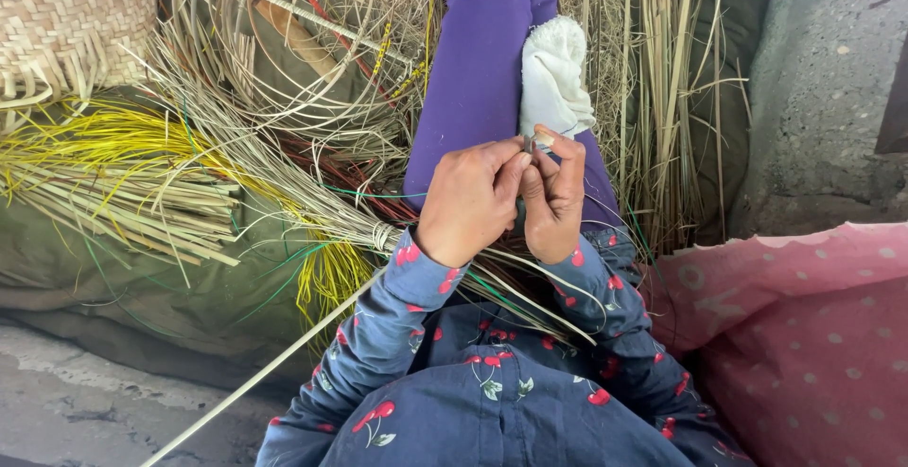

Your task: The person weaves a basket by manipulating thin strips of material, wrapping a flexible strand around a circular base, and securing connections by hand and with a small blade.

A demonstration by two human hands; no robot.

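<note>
Left hand [470, 204] and right hand [554, 197] meet over purple-clad leg [478, 70]; fingers [570, 150] pinching thin pale reed strip [536, 139] at tips, steadying it. Bundled yellow-green straw [142, 159] lies alongside left.

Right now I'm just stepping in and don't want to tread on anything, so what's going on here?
A seated person pinches a thin pale strip between both hands, left hand and right hand, over a purple-clad leg with a white cloth on it. A tied bundle of yellow and tan straw, coiled strips and a woven mat lie on the left.
</note>
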